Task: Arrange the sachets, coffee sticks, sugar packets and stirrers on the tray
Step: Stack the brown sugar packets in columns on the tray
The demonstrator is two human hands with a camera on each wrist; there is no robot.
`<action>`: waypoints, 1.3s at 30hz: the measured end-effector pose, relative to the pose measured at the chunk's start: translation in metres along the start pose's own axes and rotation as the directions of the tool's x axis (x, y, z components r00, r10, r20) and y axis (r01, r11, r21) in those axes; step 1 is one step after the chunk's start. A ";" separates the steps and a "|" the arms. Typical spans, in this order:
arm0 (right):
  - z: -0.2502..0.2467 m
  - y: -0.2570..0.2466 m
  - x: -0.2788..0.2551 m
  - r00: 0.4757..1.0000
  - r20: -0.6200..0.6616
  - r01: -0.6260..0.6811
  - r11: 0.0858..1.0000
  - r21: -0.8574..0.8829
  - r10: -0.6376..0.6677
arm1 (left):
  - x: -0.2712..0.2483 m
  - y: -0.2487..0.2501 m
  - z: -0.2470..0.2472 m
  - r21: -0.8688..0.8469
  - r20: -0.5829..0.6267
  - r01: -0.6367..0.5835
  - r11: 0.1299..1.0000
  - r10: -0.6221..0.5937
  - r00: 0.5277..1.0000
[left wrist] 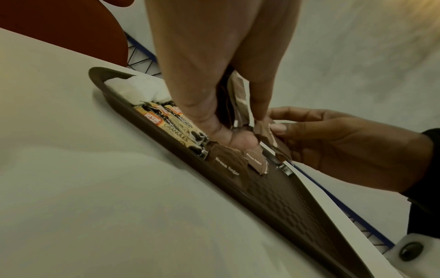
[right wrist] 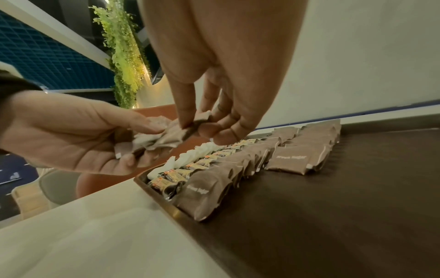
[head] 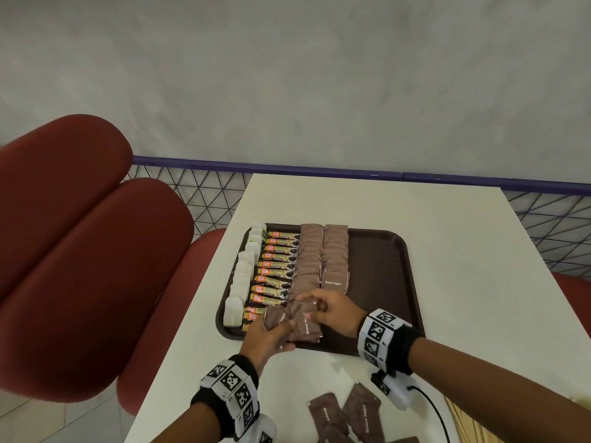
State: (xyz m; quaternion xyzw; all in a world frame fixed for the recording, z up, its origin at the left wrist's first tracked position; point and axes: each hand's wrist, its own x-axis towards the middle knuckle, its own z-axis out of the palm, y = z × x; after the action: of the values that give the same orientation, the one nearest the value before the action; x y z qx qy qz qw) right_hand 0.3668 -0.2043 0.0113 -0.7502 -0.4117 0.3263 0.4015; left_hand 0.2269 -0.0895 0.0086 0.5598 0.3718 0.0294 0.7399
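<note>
A brown tray on the white table holds a column of white sachets, a column of coffee sticks and two columns of brown sugar packets. Over the tray's near left corner my left hand grips a small bunch of brown sugar packets. My right hand pinches one packet of that bunch between thumb and fingertips. More brown sugar packets lie loose on the table near me. No stirrers show.
Red padded chairs stand to the left of the table. A blue rail with wire mesh runs behind it, before a grey wall. The tray's right half is bare. A black cable trails from my right wrist.
</note>
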 end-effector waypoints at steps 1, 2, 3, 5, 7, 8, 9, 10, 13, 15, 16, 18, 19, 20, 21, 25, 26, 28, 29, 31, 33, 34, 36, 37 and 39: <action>-0.003 0.000 -0.001 1.000 -0.028 -0.011 1.000 -0.009 0.011 | 0.000 0.000 -0.002 -0.018 -0.001 -0.001 1.000 0.001 1.000; -0.007 0.000 -0.002 0.997 -0.069 -0.032 0.999 -0.007 0.032 | 0.000 0.000 -0.004 -0.034 -0.006 0.001 0.999 -0.001 1.000; -0.011 0.002 -0.003 0.989 -0.127 -0.073 0.997 -0.010 0.071 | 0.000 0.000 -0.006 -0.055 -0.009 0.006 0.998 -0.006 1.000; -0.020 0.008 -0.005 0.949 -0.272 -0.166 0.986 -0.009 0.158 | 0.001 -0.001 -0.010 -0.112 -0.008 0.026 0.993 -0.027 1.000; -0.027 0.018 -0.006 0.888 -0.395 -0.257 0.966 -0.006 0.234 | 0.003 -0.002 -0.013 -0.155 -0.013 0.053 0.986 -0.056 0.998; -0.030 0.021 -0.006 0.866 -0.433 -0.282 0.959 -0.012 0.250 | 0.004 -0.002 -0.014 -0.171 -0.014 0.066 0.983 -0.069 0.998; -0.033 0.025 -0.006 0.852 -0.455 -0.310 0.950 -0.041 0.258 | 0.005 -0.002 -0.014 -0.186 -0.011 0.075 0.980 -0.078 0.997; -0.035 0.029 -0.005 0.843 -0.474 -0.329 0.941 -0.079 0.255 | 0.006 -0.002 -0.015 -0.191 -0.009 0.081 0.978 -0.084 0.996; -0.041 0.033 -0.003 0.807 -0.489 -0.382 0.924 -0.005 0.331 | 0.007 -0.002 -0.014 -0.155 -0.021 0.080 0.985 -0.084 0.996; -0.043 0.035 -0.001 0.783 -0.480 -0.391 0.913 0.113 0.395 | 0.008 -0.002 -0.015 -0.121 -0.046 0.075 0.990 -0.081 0.996; -0.043 0.037 0.001 0.774 -0.482 -0.397 0.908 0.136 0.411 | 0.009 -0.002 -0.015 -0.113 -0.059 0.074 0.991 -0.081 0.995; -0.042 0.038 0.005 0.760 -0.477 -0.423 0.893 0.156 0.443 | 0.011 -0.002 -0.015 -0.115 -0.076 0.067 0.991 -0.076 0.994; -0.041 0.039 0.007 0.756 -0.471 -0.437 0.887 0.153 0.454 | 0.011 -0.001 -0.015 -0.118 -0.081 0.058 0.991 -0.067 0.994; -0.040 0.039 0.009 0.755 -0.465 -0.451 0.881 0.145 0.463 | 0.011 0.000 -0.015 -0.121 -0.085 0.049 0.991 -0.060 0.995; -0.039 0.040 0.011 0.756 -0.451 -0.465 0.874 0.138 0.474 | 0.011 0.001 -0.015 -0.131 -0.089 0.042 0.991 -0.054 0.995; -0.036 0.041 0.019 0.750 -0.417 -0.524 0.846 0.097 0.512 | 0.012 0.004 -0.019 -0.166 -0.112 0.033 0.986 -0.053 0.992; -0.036 0.041 0.021 0.747 -0.415 -0.536 0.840 0.085 0.519 | 0.012 0.004 -0.020 -0.165 -0.118 0.034 0.986 -0.054 0.992; -0.035 0.038 0.024 0.740 -0.413 -0.560 0.826 0.059 0.531 | 0.013 0.003 -0.023 -0.152 -0.119 0.033 0.988 -0.051 0.992; -0.034 0.038 0.025 0.737 -0.409 -0.577 0.816 0.033 0.537 | 0.014 0.003 -0.024 -0.145 -0.116 0.033 0.989 -0.050 0.992; -0.032 0.037 0.028 0.733 -0.412 -0.615 0.786 -0.062 0.541 | 0.014 0.002 -0.025 -0.137 -0.110 0.027 0.990 -0.042 0.993; -0.032 0.035 0.031 0.732 -0.413 -0.645 0.746 -0.167 0.541 | 0.015 0.001 -0.026 -0.141 -0.110 0.024 0.990 -0.039 0.993; -0.032 0.036 0.032 0.738 -0.411 -0.650 0.728 -0.220 0.535 | 0.015 0.001 -0.026 -0.142 -0.109 0.023 0.990 -0.038 0.993; -0.032 0.035 0.034 0.752 -0.409 -0.649 0.688 -0.324 0.517 | 0.015 0.000 -0.026 -0.141 -0.097 0.015 0.990 -0.029 0.995; -0.031 0.035 0.035 0.760 -0.414 -0.643 0.673 -0.366 0.501 | 0.014 0.001 -0.026 -0.144 -0.086 0.011 0.990 -0.023 0.996; -0.030 0.036 0.037 0.778 -0.427 -0.623 0.653 -0.431 0.460 | 0.013 0.002 -0.024 -0.157 -0.071 0.007 0.988 -0.018 0.997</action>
State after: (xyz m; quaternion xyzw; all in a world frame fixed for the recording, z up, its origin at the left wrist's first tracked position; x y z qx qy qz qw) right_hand 0.4209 -0.1943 -0.0119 -0.9593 -0.1807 0.1898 0.1049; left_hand 0.2230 -0.0634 0.0008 0.4960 0.3983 0.0743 0.7680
